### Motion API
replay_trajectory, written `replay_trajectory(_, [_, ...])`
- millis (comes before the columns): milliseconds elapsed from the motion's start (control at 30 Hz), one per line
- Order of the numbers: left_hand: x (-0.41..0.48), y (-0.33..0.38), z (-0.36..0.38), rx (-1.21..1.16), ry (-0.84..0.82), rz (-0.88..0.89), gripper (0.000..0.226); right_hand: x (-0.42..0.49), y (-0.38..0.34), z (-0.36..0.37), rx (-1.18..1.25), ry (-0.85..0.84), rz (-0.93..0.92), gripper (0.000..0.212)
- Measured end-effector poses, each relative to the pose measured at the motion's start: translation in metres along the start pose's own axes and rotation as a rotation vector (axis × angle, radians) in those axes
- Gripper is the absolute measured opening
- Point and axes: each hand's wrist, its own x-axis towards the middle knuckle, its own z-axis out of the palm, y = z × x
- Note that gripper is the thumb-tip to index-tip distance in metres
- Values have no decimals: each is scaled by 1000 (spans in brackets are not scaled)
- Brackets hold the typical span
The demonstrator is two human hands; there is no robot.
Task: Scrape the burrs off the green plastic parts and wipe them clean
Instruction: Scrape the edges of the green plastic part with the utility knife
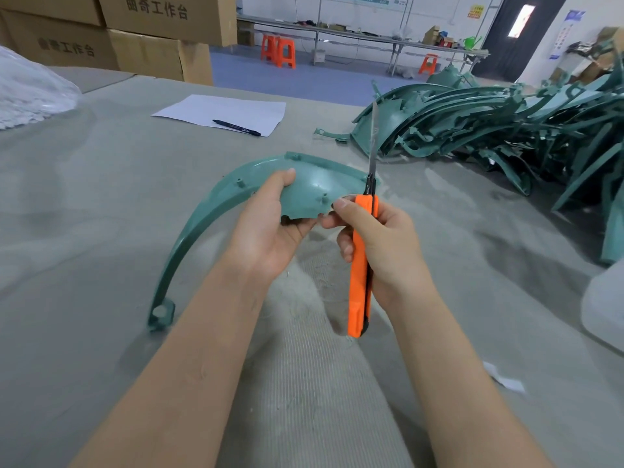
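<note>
A curved green plastic part (209, 211) is held above the grey table cover, its long arm sweeping down to a ring end at the lower left. My left hand (270, 224) grips the part's broad end, thumb on top of the inner face. My right hand (378, 244) grips an orange utility knife (360, 265) upright, with its long blade (373, 140) extended past the part's right edge. My right thumb tip touches the part's lower edge beside my left fingers.
A large heap of green parts (506, 130) lies at the right. A white sheet (223, 111) with a black marker (236, 127) lies ahead. A clear plastic bag (30, 92) sits far left, cardboard boxes (141, 35) behind. A white object (604, 309) sits at the right edge.
</note>
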Motion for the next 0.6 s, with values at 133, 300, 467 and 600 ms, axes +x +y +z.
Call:
replay_trajectory(133, [-1, 6, -4, -33, -30, -10, 11, 10, 2, -17, -231, 297, -17, 15])
replay_trajectory(300, [1, 12, -9, -25, -23, 11, 7, 15, 0, -36, -135, 375, 63, 34])
replay_trajectory(467, [0, 19, -12, -90, -26, -27, 20, 15, 0, -38, -218, 295, 87, 52])
replay_trajectory(600, [-2, 21, -9, -156, -20, -97, 40, 14, 2, -34, -272, 275, -15, 52])
